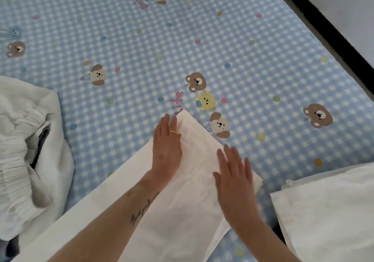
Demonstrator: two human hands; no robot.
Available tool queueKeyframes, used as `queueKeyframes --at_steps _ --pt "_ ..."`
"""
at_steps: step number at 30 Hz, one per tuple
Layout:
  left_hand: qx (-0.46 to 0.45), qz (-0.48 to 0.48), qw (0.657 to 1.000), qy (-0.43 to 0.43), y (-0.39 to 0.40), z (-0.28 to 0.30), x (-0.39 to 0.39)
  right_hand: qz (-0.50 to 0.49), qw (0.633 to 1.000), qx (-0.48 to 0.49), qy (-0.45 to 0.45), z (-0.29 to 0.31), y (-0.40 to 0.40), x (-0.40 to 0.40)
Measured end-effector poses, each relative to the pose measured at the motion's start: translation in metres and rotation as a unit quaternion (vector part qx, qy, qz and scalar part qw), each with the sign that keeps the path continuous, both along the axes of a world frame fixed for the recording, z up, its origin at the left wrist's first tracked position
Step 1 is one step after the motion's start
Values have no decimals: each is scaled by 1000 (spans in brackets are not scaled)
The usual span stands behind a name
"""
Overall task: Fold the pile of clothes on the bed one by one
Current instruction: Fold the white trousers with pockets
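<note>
Your left hand (167,146) and right hand (235,183) lie flat, fingers straight, gripping nothing, on the folded white cloth (188,205) at lower centre of the bed (263,49).

Matt white cloth garment (192,191); soft printed cotton-like bedsheet (253,45)

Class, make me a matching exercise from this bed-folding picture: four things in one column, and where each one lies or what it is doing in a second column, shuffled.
Column 1
1. left hand
2. right hand
3. crumpled pile
4. white stack

Column 2
A. heaped at the picture's left edge
B. flat on the white cloth, wearing a ring
C. at the lower right corner
D. flat on the cloth, no ring

Pairs: 1-B, 2-D, 3-A, 4-C
</note>
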State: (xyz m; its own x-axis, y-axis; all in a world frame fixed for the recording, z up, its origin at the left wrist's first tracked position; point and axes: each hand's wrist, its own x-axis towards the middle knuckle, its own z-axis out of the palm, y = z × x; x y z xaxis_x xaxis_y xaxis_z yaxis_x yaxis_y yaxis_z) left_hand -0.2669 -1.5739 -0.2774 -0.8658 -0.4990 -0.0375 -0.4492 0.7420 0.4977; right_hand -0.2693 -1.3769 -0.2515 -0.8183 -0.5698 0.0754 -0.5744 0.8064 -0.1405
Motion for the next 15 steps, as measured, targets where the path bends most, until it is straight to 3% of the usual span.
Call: queueKeyframes --at_steps 2,6,8,11,13,15 --pt "-26 6 999 37 22 -5 52 154 986 -42 -43 -14 -41 29" --pt "-51 92 994 -42 26 -27 176 329 936 88 -85 -51 -79 19" --pt "-46 114 986 -109 19 -36 215 282 949 120 -68 -64 -67 -31" --pt "-48 102 982 -153 14 -41 236 51 987 151 -29 -59 -32 -115" --pt "-50 91 981 -164 14 -39 238 -50 992 109 -32 -41 -39 -121" --pt "-48 83 982 -165 18 -35 237 8 999 41 0 -33 -80 -67"
